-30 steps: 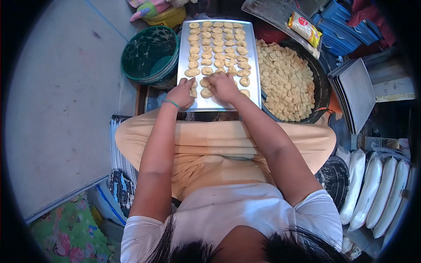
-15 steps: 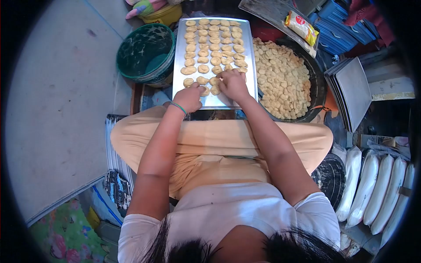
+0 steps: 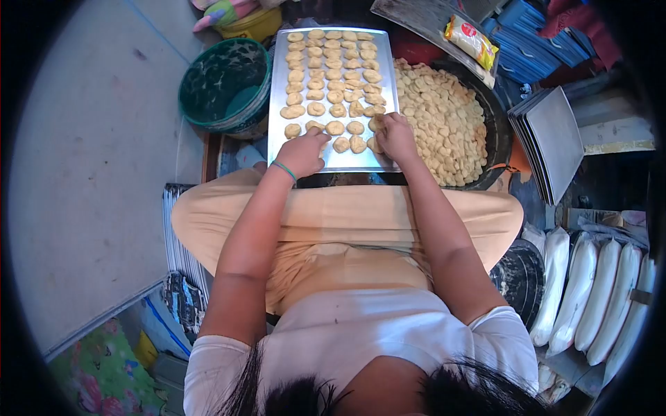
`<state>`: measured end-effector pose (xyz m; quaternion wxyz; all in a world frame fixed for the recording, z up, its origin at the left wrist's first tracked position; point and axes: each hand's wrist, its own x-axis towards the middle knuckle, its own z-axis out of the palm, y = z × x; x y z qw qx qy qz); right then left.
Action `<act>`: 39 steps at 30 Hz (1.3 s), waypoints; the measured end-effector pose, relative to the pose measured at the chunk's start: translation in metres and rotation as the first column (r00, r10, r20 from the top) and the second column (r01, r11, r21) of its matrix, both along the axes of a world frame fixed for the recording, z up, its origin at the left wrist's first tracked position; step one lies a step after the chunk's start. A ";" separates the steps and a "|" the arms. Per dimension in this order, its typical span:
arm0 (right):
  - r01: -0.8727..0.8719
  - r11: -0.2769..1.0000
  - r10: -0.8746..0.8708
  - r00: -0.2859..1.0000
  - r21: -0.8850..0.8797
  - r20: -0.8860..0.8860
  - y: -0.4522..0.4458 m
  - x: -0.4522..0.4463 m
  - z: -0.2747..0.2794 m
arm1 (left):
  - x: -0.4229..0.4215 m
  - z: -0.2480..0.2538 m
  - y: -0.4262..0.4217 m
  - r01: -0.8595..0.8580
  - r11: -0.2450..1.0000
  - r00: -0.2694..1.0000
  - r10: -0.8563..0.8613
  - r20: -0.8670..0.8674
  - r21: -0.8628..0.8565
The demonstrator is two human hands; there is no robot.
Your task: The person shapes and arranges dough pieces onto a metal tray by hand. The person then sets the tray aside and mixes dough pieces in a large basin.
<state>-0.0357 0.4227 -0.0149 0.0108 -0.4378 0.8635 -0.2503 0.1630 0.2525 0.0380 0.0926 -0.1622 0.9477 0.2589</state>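
Small pale-yellow dough pieces [image 3: 335, 127] lie in rows on a silver metal tray [image 3: 347, 162]. My left hand [image 3: 303, 150], a green band at its wrist, is at the tray's near left. Its fingers are bent over a dough piece that they mostly hide, with the index fingertip beside another. At the near right of the tray, my right hand [image 3: 397, 139] has its fingers curled and closed on a dough piece at the edge, partly covered by the fingers. The near rows are rounder and smoother than some farther pieces.
Right of the tray stands a wide black basin [image 3: 501, 139] heaped with dough pieces. A green bucket [image 3: 225, 83] is on the left. Stacked metal trays [image 3: 555, 145] lean at the right, near white filled plastic bags [image 3: 576, 295]. A yellow-and-white packet [image 3: 472, 40] lies behind the basin.
My right hand has moved right, from the middle of the near rows to the tray's right edge, uncovering dough pieces. My left hand has shifted only slightly.
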 end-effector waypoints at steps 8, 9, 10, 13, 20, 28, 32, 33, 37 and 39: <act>-0.006 0.999 0.003 0.998 0.043 0.069 0.000 -0.009 0.006 | -0.004 0.011 -0.034 -0.092 0.992 0.992 0.098 -0.079 0.082; 0.006 1.000 -0.006 0.999 0.000 0.034 -0.005 -0.013 0.003 | -0.007 0.010 -0.043 -0.107 0.992 0.990 0.112 -0.089 0.062; -0.045 0.999 0.046 0.999 -0.027 0.012 -0.013 -0.014 0.007 | -0.012 0.008 -0.054 -0.121 0.992 0.987 0.125 -0.097 0.041; -0.157 0.986 0.155 0.987 -0.049 -0.047 -0.041 -0.013 0.009 | -0.030 0.012 -0.076 -0.127 0.992 0.992 0.127 0.014 -0.010; -0.203 0.965 0.202 0.979 0.166 0.019 -0.060 -0.020 -0.005 | -0.044 0.006 -0.102 -0.060 0.998 0.954 0.064 0.292 -0.021; -0.281 0.935 0.256 0.957 0.216 0.136 -0.100 -0.002 0.004 | -0.037 -0.009 -0.103 -0.041 0.999 0.974 0.037 0.224 0.010; -0.272 0.935 0.240 0.958 0.226 0.158 -0.105 0.006 0.020 | -0.034 -0.003 -0.102 -0.060 0.998 0.977 0.058 0.204 0.004; -0.275 0.947 0.256 0.958 0.165 0.127 -0.108 0.007 0.018 | -0.034 -0.002 -0.100 -0.081 0.997 0.978 0.080 0.191 -0.005; -0.322 0.939 0.318 0.947 0.121 0.053 -0.123 0.020 0.012 | -0.033 -0.014 -0.108 -0.090 0.996 0.990 0.087 0.112 0.019; -0.353 0.915 0.343 0.936 0.196 0.082 -0.127 0.026 0.010 | -0.032 -0.013 -0.110 -0.096 0.995 0.988 0.093 0.121 0.019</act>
